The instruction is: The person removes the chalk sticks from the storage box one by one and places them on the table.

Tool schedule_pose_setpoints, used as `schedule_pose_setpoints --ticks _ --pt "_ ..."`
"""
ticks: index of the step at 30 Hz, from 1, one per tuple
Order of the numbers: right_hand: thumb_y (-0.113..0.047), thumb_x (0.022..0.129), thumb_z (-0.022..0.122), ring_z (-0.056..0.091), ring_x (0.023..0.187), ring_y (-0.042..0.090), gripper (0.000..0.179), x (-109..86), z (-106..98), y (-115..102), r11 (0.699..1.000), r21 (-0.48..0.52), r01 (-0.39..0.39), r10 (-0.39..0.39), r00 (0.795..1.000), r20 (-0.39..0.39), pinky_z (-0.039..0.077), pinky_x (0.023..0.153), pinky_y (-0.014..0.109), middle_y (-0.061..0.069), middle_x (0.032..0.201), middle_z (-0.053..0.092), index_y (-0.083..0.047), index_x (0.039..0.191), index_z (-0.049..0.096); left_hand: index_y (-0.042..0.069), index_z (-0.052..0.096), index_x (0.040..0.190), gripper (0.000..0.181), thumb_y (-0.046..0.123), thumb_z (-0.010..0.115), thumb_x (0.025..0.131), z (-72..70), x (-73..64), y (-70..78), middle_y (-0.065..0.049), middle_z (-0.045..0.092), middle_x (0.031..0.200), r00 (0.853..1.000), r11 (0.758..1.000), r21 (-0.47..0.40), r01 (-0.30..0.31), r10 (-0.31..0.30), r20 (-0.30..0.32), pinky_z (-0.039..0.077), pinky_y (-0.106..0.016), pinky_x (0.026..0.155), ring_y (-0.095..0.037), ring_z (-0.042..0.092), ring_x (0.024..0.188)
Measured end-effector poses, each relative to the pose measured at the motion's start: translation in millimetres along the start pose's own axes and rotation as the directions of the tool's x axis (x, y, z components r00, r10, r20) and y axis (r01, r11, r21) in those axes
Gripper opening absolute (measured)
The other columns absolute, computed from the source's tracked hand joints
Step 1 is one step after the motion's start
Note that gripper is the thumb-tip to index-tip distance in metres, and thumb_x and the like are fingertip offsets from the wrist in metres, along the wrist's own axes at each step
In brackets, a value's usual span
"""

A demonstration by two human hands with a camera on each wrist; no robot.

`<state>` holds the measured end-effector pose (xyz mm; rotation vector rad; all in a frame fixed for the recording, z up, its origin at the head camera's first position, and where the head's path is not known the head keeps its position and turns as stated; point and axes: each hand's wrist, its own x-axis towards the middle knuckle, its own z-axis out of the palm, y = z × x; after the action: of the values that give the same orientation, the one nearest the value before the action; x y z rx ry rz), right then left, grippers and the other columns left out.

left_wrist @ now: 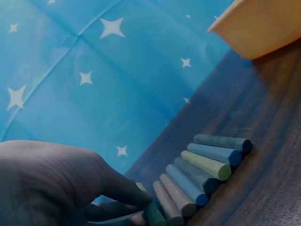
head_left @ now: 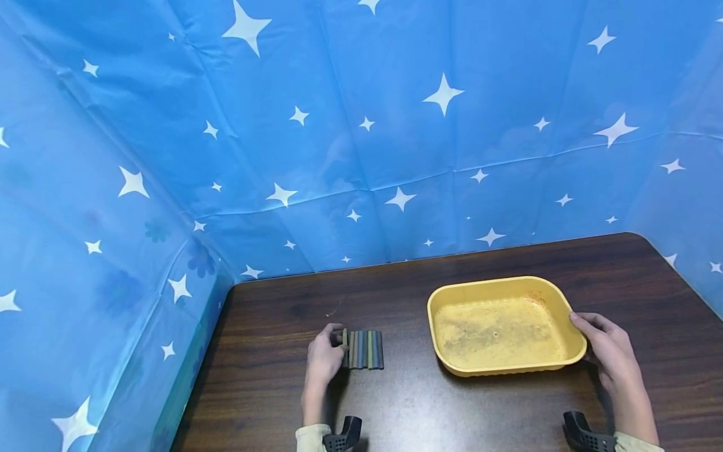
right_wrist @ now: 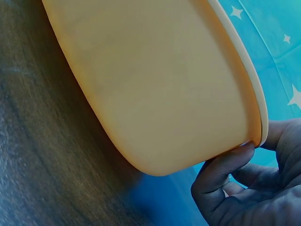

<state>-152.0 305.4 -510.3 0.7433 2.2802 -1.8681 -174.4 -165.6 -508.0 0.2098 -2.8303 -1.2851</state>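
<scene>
My left hand (head_left: 324,358) is at the left end of a row of chalk sticks (head_left: 367,349), its thumb and finger pinching a green chalk stick (left_wrist: 154,214). Grey, blue and yellow-green sticks lie side by side to the right of it. A shallow yellow plastic tray (head_left: 498,368) is farther right, with brownish marks on its inside. At the tray's right end my right hand (head_left: 612,351) grips the rim, thumb on top and fingers beneath. Whether that end is raised off the table cannot be told.
The dark wood-grain table (head_left: 271,389) extends around the chalk and the tray. A blue sheet with white stars (head_left: 367,157) hangs along the table's back and left edges. Black wrist-worn devices (head_left: 344,434) sit at both cuffs.
</scene>
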Motion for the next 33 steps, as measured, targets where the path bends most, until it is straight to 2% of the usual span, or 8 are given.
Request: schedule_pose_setpoints --ticks 4,11,18,24,30,33 --pt "-0.040 0.108 0.052 0.060 0.070 0.008 0.062 0.1 0.0 0.2 1.000 -0.004 -0.003 0.003 1.000 0.002 0.055 0.059 0.027 -0.010 0.088 0.059 0.010 0.143 0.044 -0.005 0.069 0.118 0.036 -0.009 0.069 0.083 2.7 -1.9 -1.0 -0.016 0.074 0.097 1.000 0.999 0.039 -0.005 0.005 -0.011 0.053 -0.054 0.088 -0.038 0.069 0.096" --pt "-0.039 0.108 0.052 0.061 0.070 0.007 0.059 0.4 -0.8 1.2 1.000 0.003 0.003 -0.003 1.000 -0.002 0.055 0.059 0.027 -0.011 0.087 0.058 0.010 0.141 0.045 -0.005 0.070 0.115 0.034 -0.009 0.071 0.081 6.5 -3.3 -3.9 -0.015 0.075 0.094 0.999 1.000 0.028 -0.012 0.014 -0.046 0.053 -0.053 0.088 -0.037 0.070 0.096" --pt "-0.040 0.108 0.053 0.061 0.070 0.007 0.062 -0.2 0.6 2.7 1.000 0.007 0.000 0.000 1.000 0.012 0.056 0.060 0.027 -0.011 0.088 0.059 0.010 0.142 0.044 -0.004 0.071 0.114 0.032 -0.009 0.074 0.083 5.2 -6.6 -6.4 -0.013 0.075 0.092 0.998 0.999 0.026 0.025 -0.023 -0.064 0.053 -0.053 0.089 -0.035 0.070 0.094" --pt "-0.044 0.107 0.052 0.062 0.073 0.006 0.066 0.4 -2.7 0.9 0.998 -0.029 0.047 -0.046 0.998 0.044 0.056 0.062 0.028 -0.010 0.092 0.059 0.012 0.142 0.043 -0.001 0.072 0.115 0.028 -0.005 0.069 0.088 4.8 -8.1 -7.5 -0.012 0.074 0.093 0.996 0.998 0.027 0.050 -0.048 -0.079 0.054 -0.052 0.086 -0.033 0.069 0.093" --pt "-0.045 0.109 0.044 0.056 0.070 0.008 0.065 0.3 -13.7 -5.7 0.985 -0.154 0.076 -0.084 0.995 -0.049 0.053 0.058 0.027 0.002 0.095 0.057 0.013 0.140 0.046 -0.003 0.068 0.124 0.026 0.004 0.062 0.099 8.6 0.6 -2.0 -0.019 0.069 0.112 0.995 0.999 0.034 0.029 -0.026 -0.092 0.053 -0.055 0.090 -0.039 0.066 0.106" --pt "-0.044 0.110 0.042 0.054 0.070 0.009 0.065 -0.4 -19.4 -8.2 0.978 -0.189 0.084 -0.100 0.992 -0.080 0.051 0.058 0.027 0.009 0.098 0.057 0.014 0.139 0.047 -0.003 0.068 0.123 0.026 0.002 0.061 0.098 8.4 5.3 2.5 -0.019 0.070 0.109 0.996 0.999 0.048 0.019 -0.015 -0.087 0.054 -0.054 0.088 -0.038 0.066 0.103"
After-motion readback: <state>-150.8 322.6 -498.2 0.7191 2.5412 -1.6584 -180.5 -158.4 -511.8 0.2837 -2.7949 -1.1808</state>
